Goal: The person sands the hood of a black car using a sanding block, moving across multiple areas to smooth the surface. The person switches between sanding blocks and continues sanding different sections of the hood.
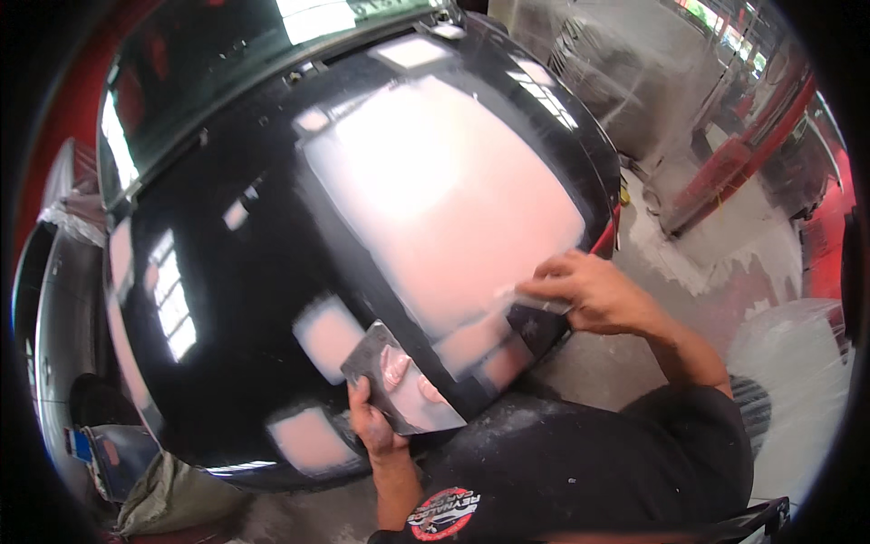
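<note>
- Round red, white and black logo (442,514) with lettering, on the black shirt (580,462).
- Pale characters (376,8) atop the windshield (217,100), too small to read.

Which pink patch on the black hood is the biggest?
The broad pink patch just beyond the right hand, stretching toward the windshield; it covers far more of the hood than any other.
</note>
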### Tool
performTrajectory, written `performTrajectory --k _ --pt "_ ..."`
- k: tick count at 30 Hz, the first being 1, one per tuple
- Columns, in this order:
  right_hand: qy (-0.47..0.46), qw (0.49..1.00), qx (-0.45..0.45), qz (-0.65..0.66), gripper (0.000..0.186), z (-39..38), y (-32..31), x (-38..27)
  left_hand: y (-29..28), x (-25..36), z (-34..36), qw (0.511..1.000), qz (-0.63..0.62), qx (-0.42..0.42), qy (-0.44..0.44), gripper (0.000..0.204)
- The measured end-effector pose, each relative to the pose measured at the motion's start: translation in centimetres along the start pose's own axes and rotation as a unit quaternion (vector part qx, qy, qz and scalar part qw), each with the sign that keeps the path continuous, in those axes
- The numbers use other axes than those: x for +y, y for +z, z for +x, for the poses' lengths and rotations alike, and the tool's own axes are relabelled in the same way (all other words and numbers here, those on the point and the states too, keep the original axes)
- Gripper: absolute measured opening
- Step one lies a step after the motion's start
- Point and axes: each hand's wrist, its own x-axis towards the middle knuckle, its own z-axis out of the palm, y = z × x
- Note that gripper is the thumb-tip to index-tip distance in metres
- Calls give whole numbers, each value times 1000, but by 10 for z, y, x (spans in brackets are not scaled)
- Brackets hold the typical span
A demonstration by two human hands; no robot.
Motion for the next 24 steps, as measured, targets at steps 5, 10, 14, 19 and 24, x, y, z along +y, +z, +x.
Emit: performTrajectory --k 5,10,14,19,24 --pt "-176 936 238 189 57 -1 20 -46 27 -9 9 1000 13 10 -23 42" --pt "-300 915 266 51 59 -1 65 -43 63 -14 12 996 82 36 -23 42" --pt "-268 931 228 -103 49 -6 49 20 91 -4 -5 994 103 9 24 39" --pt "-149 918 360 74 60 -4 16 50 115 -24 21 976 176 17 128 36" --pt "-252 925 281 47 55 0 -3 47 125 -50 39 947 269 -4 176 35"
